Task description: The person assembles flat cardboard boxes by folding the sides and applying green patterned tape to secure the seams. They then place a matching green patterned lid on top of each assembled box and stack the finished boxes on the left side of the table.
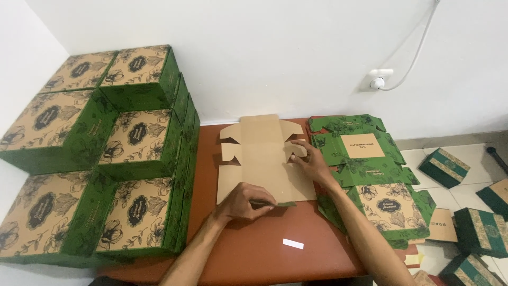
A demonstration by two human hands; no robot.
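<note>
Nearby, left grip (pixel 244 203) pinched on flat carton (pixel 264 159), right grip (pixel 312 161) spread atop; stacked boxes (pixel 121 153) alongside.

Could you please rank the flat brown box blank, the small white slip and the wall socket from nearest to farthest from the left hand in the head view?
From the left hand:
1. Flat brown box blank, its near edge under the fingers.
2. Small white slip, on the table, right of the forearm.
3. Wall socket, far right on the wall.

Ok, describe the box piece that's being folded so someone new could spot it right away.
Start at the red-brown table against the white wall. Between the stacked green boxes and the pile of printed flat blanks lies one unfolded cardboard blank under both hands. Unlike its neighbours, it lies plain brown side up, no floral print.
</note>
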